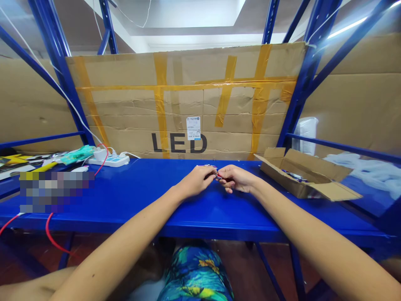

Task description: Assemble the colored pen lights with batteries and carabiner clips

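In the head view, the blue bench [131,200] is walled far by cardboard [188,104]; bare surface is left near the hands. A small part [218,177], too small to identify, is pinched between left hand [196,180] and right hand [237,177], centre-far. An open box [308,175] is seen right.

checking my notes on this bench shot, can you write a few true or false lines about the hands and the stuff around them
1. Both hands meet over the blue shelf. True.
2. The left hand and right hand pinch one small part between them. True.
3. The open cardboard box lies left of the hands. False: it lies to their right.
4. The cardboard sheet behind reads LED. True.
5. The white power strip sits right of the hands. False: it sits far left, with a red wire by it.
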Demonstrator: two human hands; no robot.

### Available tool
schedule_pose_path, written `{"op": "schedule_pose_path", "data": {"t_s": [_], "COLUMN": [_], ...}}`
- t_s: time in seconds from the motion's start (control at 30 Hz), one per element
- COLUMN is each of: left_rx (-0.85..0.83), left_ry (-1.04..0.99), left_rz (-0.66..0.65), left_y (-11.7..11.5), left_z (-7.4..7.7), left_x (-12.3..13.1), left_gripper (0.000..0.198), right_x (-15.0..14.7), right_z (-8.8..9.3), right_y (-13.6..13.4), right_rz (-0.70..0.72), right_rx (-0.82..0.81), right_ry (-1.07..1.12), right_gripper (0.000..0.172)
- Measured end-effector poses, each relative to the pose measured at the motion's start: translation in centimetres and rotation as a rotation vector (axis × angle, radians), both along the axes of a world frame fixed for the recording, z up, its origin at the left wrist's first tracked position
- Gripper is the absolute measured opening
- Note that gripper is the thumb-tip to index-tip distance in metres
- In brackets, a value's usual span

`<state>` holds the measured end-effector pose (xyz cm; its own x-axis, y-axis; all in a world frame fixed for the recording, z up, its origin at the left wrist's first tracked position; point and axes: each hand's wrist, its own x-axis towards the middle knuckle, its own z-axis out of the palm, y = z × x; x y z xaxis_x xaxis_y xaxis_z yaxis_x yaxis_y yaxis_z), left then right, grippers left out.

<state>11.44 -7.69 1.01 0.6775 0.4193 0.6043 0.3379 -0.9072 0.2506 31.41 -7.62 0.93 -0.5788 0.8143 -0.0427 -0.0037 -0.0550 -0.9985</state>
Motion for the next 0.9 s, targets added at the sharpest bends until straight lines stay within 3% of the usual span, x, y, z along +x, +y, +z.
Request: {"op": "schedule_pose_path", "data": {"t_s": [0.1,0.17,0.37,0.47,0.53,0.7,0.9], "left_rx": [-0.008,-0.091,-0.492,-0.601,-0.659,-0.732,-0.64], "left_ry": [-0.012,-0.059,-0.277,-0.336,-0.354,-0.389,-0.352], "left_rz": [0.009,0.048,0.145,0.17,0.16,0.041,-0.018], "left_y": [-0.1,-0.1,0.4,0.8,1.0,1.0,0.8], "left_z": [0.0,-0.1,0.0,-0.1,-0.1,-0.1,-0.4], "left_x": [0.1,0.1,0.2,0.3,0.4,0.6,0.5], "left_gripper": [0.017,0.016,0.007,0.008,0.01,0.012,0.006], "right_x": [0.0,-0.3,-1.1,-1.0,-0.8,-0.7,-0.9], "right_z": [0.2,0.2,0.0,-0.3,-0.5,-0.6,-0.2], "right_y": [0.0,-0.2,-0.4,-0.2,-0.1,-0.5,-1.1], "right_rz": [0.02,-0.027,-0.293,-0.389,-0.388,-0.33,-0.294], "right_rx": [-0.052,0.027,0.726,1.03,1.146,1.253,1.147], "right_ry": [-0.019,-0.044,-0.346,-0.541,-0.593,-0.593,-0.488], "right_gripper": [0.021,0.025,0.028,0.015,0.007,0.018,0.019]}}
